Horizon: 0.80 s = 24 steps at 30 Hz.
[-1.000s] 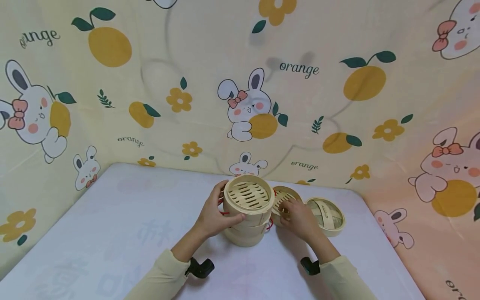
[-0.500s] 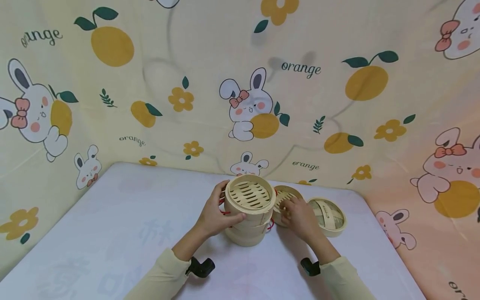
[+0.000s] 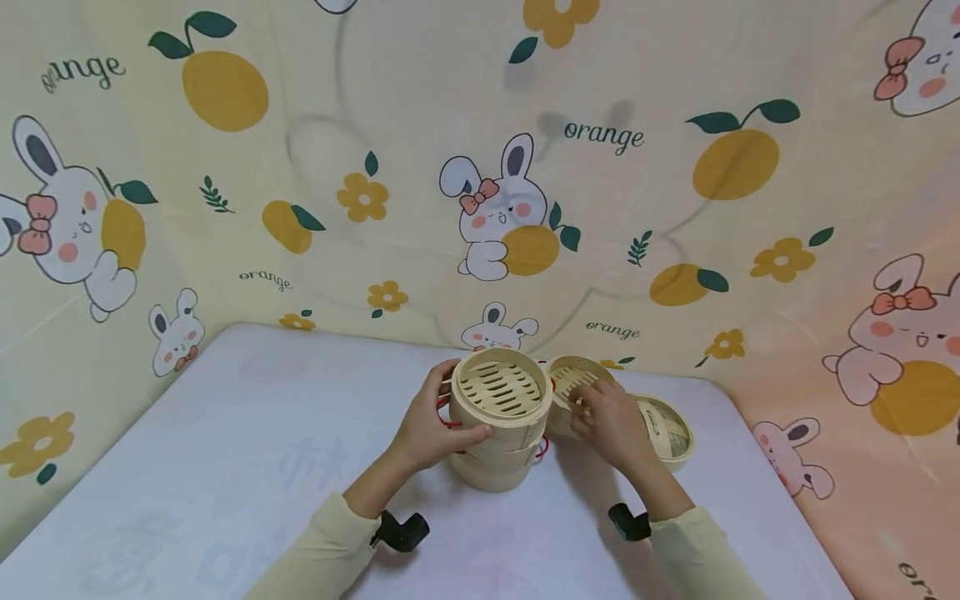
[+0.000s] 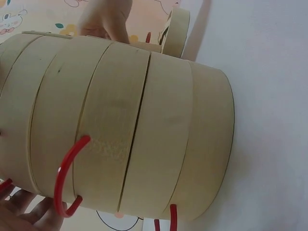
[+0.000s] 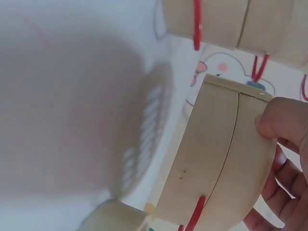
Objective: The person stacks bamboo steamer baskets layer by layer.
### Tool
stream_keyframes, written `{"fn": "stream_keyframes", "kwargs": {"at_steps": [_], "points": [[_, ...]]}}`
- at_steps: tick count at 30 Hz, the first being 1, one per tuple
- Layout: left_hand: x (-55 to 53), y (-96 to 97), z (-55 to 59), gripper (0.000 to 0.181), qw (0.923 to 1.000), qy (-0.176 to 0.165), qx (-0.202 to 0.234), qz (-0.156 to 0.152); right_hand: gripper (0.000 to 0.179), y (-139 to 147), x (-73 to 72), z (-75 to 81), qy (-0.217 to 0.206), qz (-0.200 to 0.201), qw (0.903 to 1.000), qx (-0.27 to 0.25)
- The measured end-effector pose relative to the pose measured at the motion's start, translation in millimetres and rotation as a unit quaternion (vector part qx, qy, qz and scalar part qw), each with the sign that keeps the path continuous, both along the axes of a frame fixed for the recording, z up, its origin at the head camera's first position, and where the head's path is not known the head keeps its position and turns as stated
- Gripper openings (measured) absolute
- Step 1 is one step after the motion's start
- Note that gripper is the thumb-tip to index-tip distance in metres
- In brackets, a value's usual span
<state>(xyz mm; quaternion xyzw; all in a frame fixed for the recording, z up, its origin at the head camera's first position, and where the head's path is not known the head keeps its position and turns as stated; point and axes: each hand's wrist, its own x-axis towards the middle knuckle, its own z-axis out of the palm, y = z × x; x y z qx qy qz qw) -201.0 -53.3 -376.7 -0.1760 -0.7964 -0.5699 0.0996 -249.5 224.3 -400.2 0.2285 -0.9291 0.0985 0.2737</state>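
Note:
A stack of round bamboo steamer baskets (image 3: 491, 475) stands upright on the table, its slatted top facing up. My left hand (image 3: 427, 429) grips the upper part, thumb across the front and fingers round the far side. Red loops (image 4: 67, 173) show on its wall in the left wrist view. Just right of the stack, my right hand (image 3: 617, 427) pinches the rim of a single bamboo steamer basket (image 5: 207, 154), thumb outside. This basket is tilted and raised, with its slotted shadow on the table in the right wrist view.
The woven bamboo lid (image 3: 675, 437) lies on the table (image 3: 300, 433) right of the held basket, partly hidden by my right hand. A printed cloth backdrop (image 3: 405, 108) rises behind the table's far edge.
My right hand has lifted the single basket up and slightly right, so it now covers part of the lid. The left hand and the stack stay in place.

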Motion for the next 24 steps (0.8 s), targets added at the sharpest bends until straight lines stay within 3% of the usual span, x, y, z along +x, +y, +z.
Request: {"fn": "stream_keyframes", "kwargs": {"at_steps": [10,17,24], "points": [[1.7,0.1,0.8,0.087,0.9999,0.007,0.009,-0.003,0.020,3,6.0,24.4,-0.002,-0.048,0.9988,-0.014],[0.8,0.8,-1.1,0.089,1.0000,-0.003,0.008,-0.003,0.021,8,7.5,41.0,0.026,-0.049,0.9982,-0.023],[-14.0,1.9,-21.6,0.092,0.9999,-0.002,-0.005,0.012,0.020,5,14.3,60.5,0.041,-0.050,0.9976,-0.026]]}}
